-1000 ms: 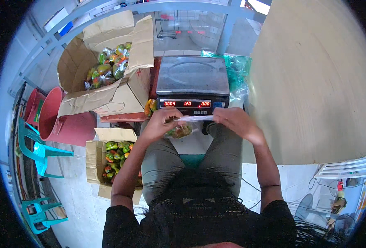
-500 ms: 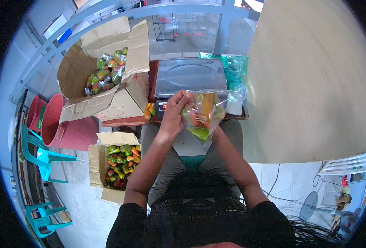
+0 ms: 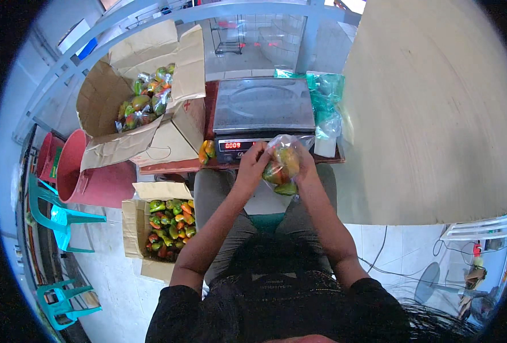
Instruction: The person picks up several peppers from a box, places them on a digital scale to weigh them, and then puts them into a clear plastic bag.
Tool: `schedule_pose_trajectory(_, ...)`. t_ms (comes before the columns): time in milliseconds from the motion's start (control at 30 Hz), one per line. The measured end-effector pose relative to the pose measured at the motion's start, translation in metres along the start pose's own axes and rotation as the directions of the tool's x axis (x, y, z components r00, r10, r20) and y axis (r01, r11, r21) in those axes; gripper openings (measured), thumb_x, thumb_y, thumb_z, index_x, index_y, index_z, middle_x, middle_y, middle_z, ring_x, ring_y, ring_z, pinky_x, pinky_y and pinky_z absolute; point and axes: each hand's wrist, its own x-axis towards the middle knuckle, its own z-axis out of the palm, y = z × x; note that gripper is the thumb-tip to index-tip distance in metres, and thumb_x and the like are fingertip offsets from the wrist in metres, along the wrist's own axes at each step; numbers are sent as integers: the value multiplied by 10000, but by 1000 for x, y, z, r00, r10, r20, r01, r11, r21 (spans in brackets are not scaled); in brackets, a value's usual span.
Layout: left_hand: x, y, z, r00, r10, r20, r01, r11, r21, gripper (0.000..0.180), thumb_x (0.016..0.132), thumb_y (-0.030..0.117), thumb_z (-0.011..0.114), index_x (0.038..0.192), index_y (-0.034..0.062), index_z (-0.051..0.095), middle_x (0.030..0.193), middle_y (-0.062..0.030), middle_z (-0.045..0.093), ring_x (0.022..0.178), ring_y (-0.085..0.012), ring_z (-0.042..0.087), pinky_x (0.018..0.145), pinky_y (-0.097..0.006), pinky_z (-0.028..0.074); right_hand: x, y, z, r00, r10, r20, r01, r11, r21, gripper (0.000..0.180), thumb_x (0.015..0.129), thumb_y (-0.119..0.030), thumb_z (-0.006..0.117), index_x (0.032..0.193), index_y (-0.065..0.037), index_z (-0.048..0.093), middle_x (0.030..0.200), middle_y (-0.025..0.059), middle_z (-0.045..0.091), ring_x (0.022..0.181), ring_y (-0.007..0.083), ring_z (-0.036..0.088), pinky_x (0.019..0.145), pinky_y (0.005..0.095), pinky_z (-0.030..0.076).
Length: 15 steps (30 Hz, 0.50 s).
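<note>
A clear plastic bag of peppers, green, orange and red, is held between my two hands over my lap, just in front of the scale. My left hand pinches the bag's left upper side. Round its right side my right hand is closed, its fingers partly behind the plastic. The digital scale, with a bare metal pan and a lit red display, stands on a reddish-brown table. Two loose orange-yellow peppers lie beside the scale's left front corner.
At the left, a large open carton holds several bagged peppers. A smaller carton of loose peppers sits on the floor. Green plastic bags lie right of the scale, beside a big beige board. Red bins and turquoise chairs stand left.
The bag of peppers has come down and turned more upright, off the scale's front edge. My right hand has moved from beneath it to its right side. The display shows more fully.
</note>
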Motion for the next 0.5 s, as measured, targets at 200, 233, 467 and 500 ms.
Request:
schedule_pose_trajectory(200,2,0,8,983,78,-165,-65,994,83,202,879,216,470,819,24,494,725,3,459,702,-75,412,648,-227,358,-7,9,15,991,-106,-78,99,991,-89,273,849,-253,481,999,-36,554,935,101,589,832,215,597,716,341,507)
schedule_pose_trajectory(233,1,1,11,987,84,-137,-69,992,109,189,882,200,449,875,26,523,771,4,494,732,-74,434,686,-222,365,4,7,6,987,34,-159,-24,998,65,268,846,-250,488,1001,-42,553,929,98,590,833,212,596,704,343,509)
schedule_pose_trajectory(467,0,23,-15,995,-36,88,51,984,-170,215,878,214,485,904,11,552,776,19,524,762,-61,463,720,-224,380,23,-42,6,952,-137,275,278,764,-582,221,854,-300,512,849,-81,540,696,-22,525,570,73,502,525,216,432)
schedule_pose_trajectory(500,0,25,-18,994,-18,109,30,994,-107,205,870,208,501,902,11,553,782,20,526,764,-61,464,714,-225,378,17,-60,5,932,-31,361,294,646,-704,228,866,-314,501,794,-100,538,621,-68,439,516,35,386,451,202,313)
